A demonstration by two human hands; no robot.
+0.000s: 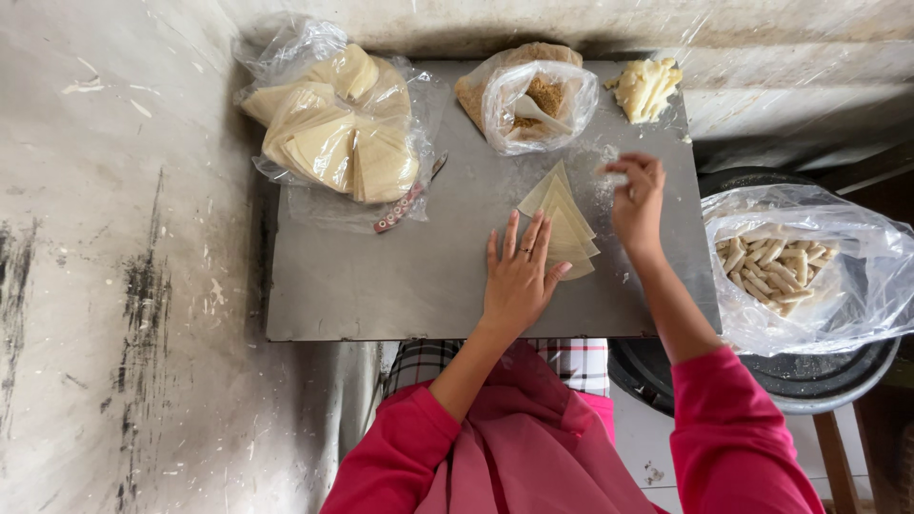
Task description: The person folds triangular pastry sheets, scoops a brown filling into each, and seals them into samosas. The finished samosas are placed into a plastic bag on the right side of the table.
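A person in pink sleeves is sitting at a small grey metal board point(381, 286), seen from above, and working with thin pastry wrappers.

The left hand point(519, 276) is lying flat with fingers spread, pressing on a small fanned stack of pale triangular wrappers point(562, 214) near the middle of the board, slightly toward its right edge. The right hand point(636, 195) is hovering just beyond the stack toward the far right of the board, fingertips pinched together on a small whitish bit; what it is cannot be told.

At the far left corner of the board, an open clear bag point(333, 124) is holding a large pile of the same triangular wrappers, not yet used. At the middle of the far edge, a second plastic bag point(533, 95) is holding brown crumbly filling with a pale spoon resting in it. At the far right corner, a little heap of pale yellow sticks point(647, 88) is lying bare on the board.

Off the board's right edge, a clear bag on a dark round tray point(838, 376) is holding a batch of finished rolls point(776, 266), pale and finger-shaped.

Judging by this, a fair number of rolls are already made, while most wrappers are waiting. The top wrapper in the stack is lying flat, unfilled and unrolled.
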